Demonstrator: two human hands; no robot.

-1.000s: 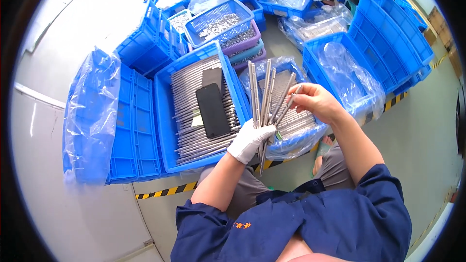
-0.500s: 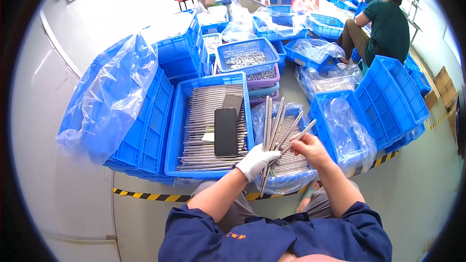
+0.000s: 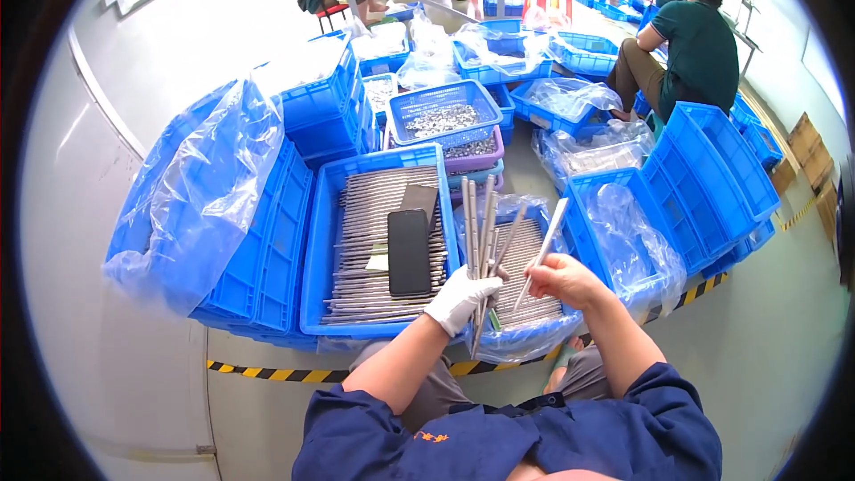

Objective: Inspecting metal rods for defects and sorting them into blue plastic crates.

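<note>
My left hand [image 3: 461,299], in a white glove, is closed round a loose bundle of metal rods [image 3: 481,233] that fan upward. Bare and pinched shut, my right hand [image 3: 563,281] holds a single metal rod [image 3: 548,239], tilted and apart from the bundle. Beneath both hands, more rods [image 3: 527,289] lie in rows in a plastic-lined blue crate [image 3: 512,349]. To the left, a larger blue crate [image 3: 312,254] is filled with stacked metal rods [image 3: 378,187]. A black phone [image 3: 409,254] and a dark flat piece [image 3: 419,199] rest on those rods.
Stacked blue crates [image 3: 258,258], draped with clear plastic [image 3: 209,187], stand at left. Ahead, a blue basket [image 3: 445,116] of small metal parts tops other baskets. At right are a plastic-lined crate [image 3: 628,232] and stacked empty crates [image 3: 712,174]. A seated person [image 3: 699,53] is beyond.
My right hand has drawn one rod away from the bundle and turned it more upright. The left hand still grips the other rods. The view has shifted slightly.
</note>
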